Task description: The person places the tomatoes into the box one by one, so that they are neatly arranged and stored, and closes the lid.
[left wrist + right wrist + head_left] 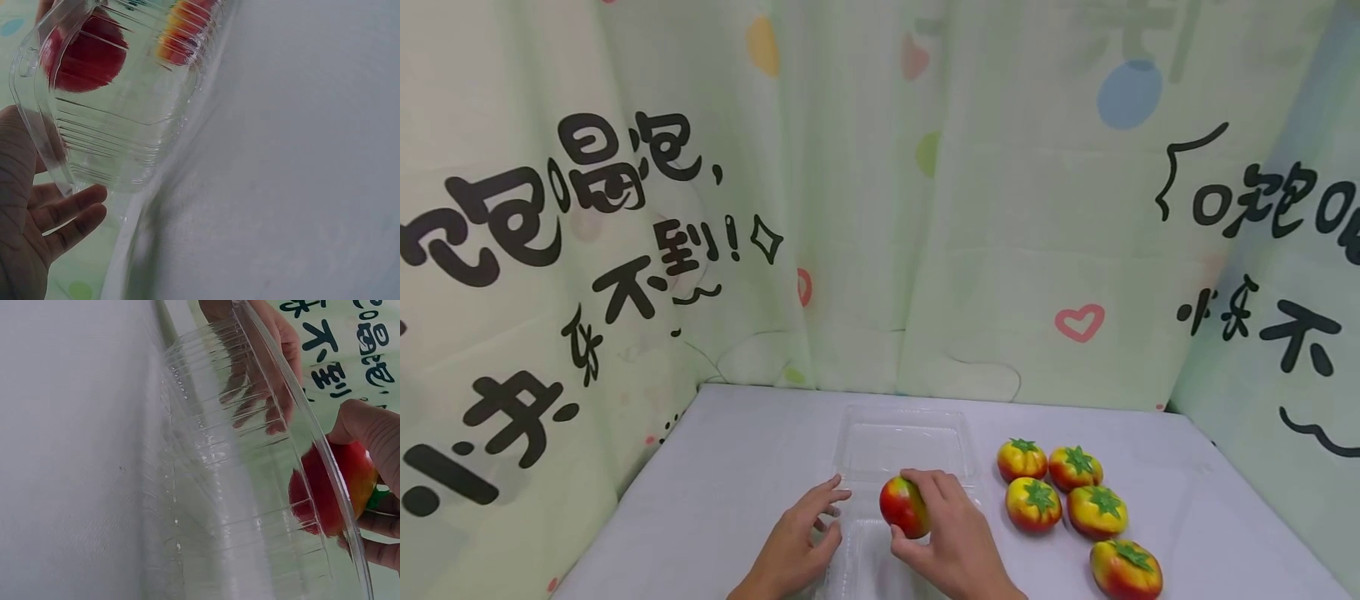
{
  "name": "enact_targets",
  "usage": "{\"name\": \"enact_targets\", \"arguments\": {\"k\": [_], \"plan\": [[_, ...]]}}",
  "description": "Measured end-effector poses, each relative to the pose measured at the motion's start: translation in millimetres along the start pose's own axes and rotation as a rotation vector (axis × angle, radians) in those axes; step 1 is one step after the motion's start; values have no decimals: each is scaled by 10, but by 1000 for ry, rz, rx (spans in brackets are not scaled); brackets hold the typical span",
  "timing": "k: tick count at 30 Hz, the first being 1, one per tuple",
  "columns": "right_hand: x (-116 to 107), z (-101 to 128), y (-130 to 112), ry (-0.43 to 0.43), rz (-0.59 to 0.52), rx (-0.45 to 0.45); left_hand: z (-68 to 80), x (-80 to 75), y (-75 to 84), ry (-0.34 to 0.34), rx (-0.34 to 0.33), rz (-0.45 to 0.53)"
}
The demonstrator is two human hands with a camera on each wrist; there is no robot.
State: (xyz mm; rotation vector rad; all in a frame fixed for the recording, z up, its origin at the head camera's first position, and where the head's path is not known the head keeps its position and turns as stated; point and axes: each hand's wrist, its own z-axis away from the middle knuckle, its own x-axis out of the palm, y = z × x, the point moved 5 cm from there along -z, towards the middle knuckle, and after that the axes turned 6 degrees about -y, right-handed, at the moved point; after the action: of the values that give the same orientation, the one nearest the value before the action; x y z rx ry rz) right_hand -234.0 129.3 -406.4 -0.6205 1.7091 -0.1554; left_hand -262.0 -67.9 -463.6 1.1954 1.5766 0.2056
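My right hand [951, 533] grips a red-and-yellow, tomato-like fruit [901, 504] between thumb and fingers, above a clear plastic clamshell box [852, 542]. In the right wrist view the fruit [356, 478] appears beyond the box's rim, its green top partly covered by fingers. My left hand [801, 533] is at the box's left side, fingers apart and loosely bent, holding nothing. From the left wrist, its fingers [72, 209] show close beside the box wall [106, 131]; whether they touch it, I cannot tell. The box lid [902, 446] lies folded back behind the base.
Several similar fruits [1033, 504] with green leafy tops sit to the right of the box on a white-covered table [715, 467]. A pale green printed curtain [985, 250] rises along the table's back and both sides.
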Motion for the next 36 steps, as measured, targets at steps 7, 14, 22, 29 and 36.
{"name": "enact_targets", "arguments": {"k": [7,14,22,29,36], "plan": [[87,-36,-39,-31,-47,6,-3,-2,-6,-25,-67,1],[163,-55,-66,-52,-82,16,-1,-5,-1,-18,-75,-5],[242,-80,-73,-67,-111,32,-7,-9,5,-28,-80,5],[299,-92,-95,-88,-127,28,-11,3,4,-29,-96,5],[392,-101,-91,-142,-186,65,-17,10,-8,-18,-41,17]]}}
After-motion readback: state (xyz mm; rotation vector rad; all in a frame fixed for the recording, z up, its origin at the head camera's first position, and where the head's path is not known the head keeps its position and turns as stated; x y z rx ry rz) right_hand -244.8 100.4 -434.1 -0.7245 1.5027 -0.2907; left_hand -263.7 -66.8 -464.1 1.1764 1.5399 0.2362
